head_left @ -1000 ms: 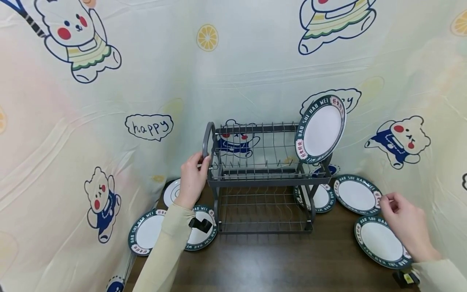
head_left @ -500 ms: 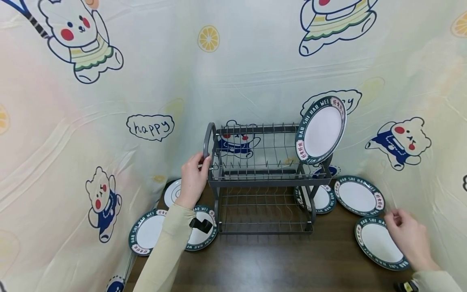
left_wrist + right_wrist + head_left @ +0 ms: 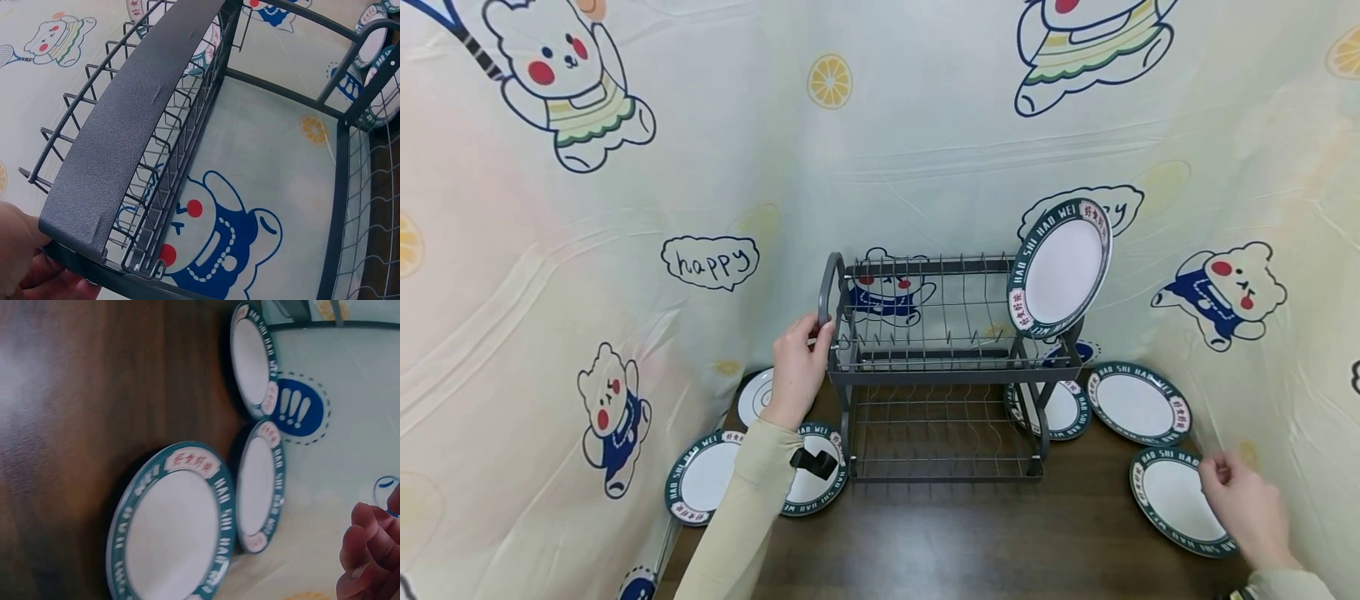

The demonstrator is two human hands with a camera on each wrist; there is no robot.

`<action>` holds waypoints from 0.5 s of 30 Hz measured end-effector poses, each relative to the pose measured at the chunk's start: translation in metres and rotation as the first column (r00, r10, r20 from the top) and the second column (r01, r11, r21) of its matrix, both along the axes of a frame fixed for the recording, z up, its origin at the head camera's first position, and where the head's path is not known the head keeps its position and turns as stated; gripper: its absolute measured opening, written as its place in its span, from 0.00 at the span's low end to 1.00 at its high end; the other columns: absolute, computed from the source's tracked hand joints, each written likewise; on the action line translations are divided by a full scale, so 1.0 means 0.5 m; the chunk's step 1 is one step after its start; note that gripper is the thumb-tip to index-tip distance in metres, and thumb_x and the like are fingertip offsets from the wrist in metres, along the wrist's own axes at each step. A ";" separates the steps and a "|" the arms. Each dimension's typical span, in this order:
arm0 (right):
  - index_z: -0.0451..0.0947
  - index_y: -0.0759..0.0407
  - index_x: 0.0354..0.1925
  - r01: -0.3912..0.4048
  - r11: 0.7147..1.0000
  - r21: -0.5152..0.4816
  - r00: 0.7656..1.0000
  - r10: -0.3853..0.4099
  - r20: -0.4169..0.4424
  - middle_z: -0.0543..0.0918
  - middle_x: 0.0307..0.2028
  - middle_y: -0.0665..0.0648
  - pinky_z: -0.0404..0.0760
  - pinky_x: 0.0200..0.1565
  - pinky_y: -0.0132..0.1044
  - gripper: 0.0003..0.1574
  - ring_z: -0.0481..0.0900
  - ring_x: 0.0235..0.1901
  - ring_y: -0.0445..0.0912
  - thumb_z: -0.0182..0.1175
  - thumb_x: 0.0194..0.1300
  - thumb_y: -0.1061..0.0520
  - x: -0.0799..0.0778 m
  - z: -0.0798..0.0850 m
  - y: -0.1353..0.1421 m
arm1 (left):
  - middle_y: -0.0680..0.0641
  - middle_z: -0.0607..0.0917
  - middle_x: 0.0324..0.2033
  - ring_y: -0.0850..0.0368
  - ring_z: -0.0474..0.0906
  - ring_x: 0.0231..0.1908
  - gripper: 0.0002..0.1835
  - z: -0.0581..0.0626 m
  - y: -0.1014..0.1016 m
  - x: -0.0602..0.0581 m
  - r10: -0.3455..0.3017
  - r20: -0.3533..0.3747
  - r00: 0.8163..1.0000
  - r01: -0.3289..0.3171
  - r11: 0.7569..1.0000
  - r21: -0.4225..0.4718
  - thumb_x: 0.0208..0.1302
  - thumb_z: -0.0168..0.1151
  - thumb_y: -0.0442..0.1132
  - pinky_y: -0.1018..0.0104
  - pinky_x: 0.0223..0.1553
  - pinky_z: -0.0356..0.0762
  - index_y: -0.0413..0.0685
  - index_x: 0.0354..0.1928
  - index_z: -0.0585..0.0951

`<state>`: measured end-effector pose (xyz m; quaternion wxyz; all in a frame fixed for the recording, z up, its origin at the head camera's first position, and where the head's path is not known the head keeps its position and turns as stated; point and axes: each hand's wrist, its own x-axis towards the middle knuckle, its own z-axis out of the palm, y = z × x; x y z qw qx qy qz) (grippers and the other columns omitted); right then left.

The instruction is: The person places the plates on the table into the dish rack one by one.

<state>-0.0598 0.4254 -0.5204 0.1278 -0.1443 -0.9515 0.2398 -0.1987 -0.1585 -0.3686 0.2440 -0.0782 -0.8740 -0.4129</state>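
Observation:
My left hand grips the left end of a dark two-tier dish rack. In the left wrist view, thumb and fingers hold the rack's frame at its corner. A white plate with a green lettered rim stands tilted at the right end of the top tier. My right hand, fingers loosely curled and holding nothing, is at the right edge of a similar plate, overlapping it in the head view. In the right wrist view, its fingers are apart from the plates.
Two more green-rimmed plates lie behind the near right one, one partly hidden by the rack's leg. Several plates lie left of the rack, partly covered by my left arm. A patterned cloth hangs behind the brown table.
My right hand has moved down and slightly right, away from the back right plate. My left hand stays on the rack, and the plates keep their places.

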 end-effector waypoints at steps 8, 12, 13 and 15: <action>0.78 0.60 0.29 0.046 0.999 0.000 0.991 -0.046 0.125 0.82 0.25 0.62 0.67 0.21 0.43 0.17 0.76 0.22 0.54 0.49 0.70 0.53 0.013 -0.056 0.022 | 0.38 0.87 0.42 0.41 0.87 0.46 0.11 0.000 0.000 0.000 -0.013 0.002 1.000 0.013 1.000 0.004 0.78 0.60 0.39 0.47 0.49 0.87 0.37 0.47 0.84; 0.80 0.65 0.34 0.087 0.996 -0.021 0.968 -0.080 0.236 0.84 0.29 0.67 0.71 0.22 0.45 0.21 0.80 0.26 0.57 0.48 0.71 0.50 0.017 -0.078 0.034 | 0.37 0.87 0.42 0.41 0.87 0.46 0.11 0.001 0.000 0.001 -0.015 0.001 1.000 0.015 1.000 0.004 0.77 0.61 0.38 0.46 0.49 0.87 0.36 0.47 0.84; 0.80 0.66 0.36 0.095 0.995 -0.026 0.961 -0.085 0.262 0.85 0.31 0.68 0.73 0.22 0.46 0.22 0.81 0.27 0.58 0.48 0.72 0.49 0.018 -0.082 0.037 | 0.37 0.87 0.42 0.41 0.87 0.46 0.11 0.001 0.000 0.002 -0.016 0.001 1.000 0.016 1.000 0.005 0.77 0.61 0.38 0.46 0.49 0.87 0.36 0.47 0.84; 0.79 0.69 0.39 0.103 0.994 -0.032 0.947 -0.088 0.308 0.84 0.32 0.70 0.74 0.23 0.48 0.24 0.81 0.28 0.58 0.48 0.73 0.49 0.021 -0.090 0.041 | 0.37 0.87 0.42 0.41 0.87 0.46 0.11 0.002 0.000 0.002 -0.014 0.001 1.000 0.014 1.000 0.006 0.78 0.60 0.38 0.46 0.50 0.87 0.36 0.47 0.84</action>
